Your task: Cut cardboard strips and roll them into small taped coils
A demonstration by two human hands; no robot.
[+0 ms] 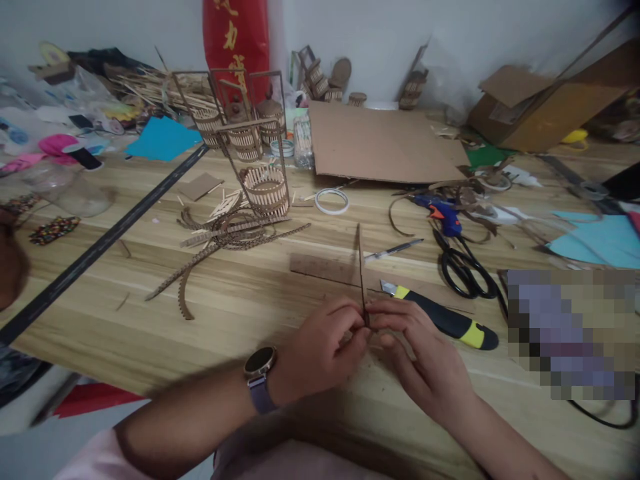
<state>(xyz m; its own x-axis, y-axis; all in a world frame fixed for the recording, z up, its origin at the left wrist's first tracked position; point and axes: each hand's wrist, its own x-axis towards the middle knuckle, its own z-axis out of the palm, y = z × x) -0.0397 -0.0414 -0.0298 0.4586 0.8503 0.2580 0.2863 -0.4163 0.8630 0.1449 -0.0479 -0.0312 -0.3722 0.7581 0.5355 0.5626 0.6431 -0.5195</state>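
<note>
A thin brown cardboard strip [361, 267] stands on end in front of me, seen nearly edge-on. My left hand [323, 343], below a wristwatch, is closed with thumb and forefinger pinching its lower end. From the other side, the fingertips of my right hand [425, 363] press on that same end, thumb a little apart. Behind the hands a flat cardboard piece [325, 268] lies on the table. A black-and-yellow utility knife [445, 313], blade out, rests just beyond my right hand. Farther back lies a pen [395, 249].
Scissors [463, 273] and a blue glue gun [440, 212] lie to the right. Small slatted buckets with tall handles, one at the front [265, 190], stand left of centre near curled cardboard strips [225, 233]. A large cardboard sheet [385, 143] and tape ring [331, 201] lie behind.
</note>
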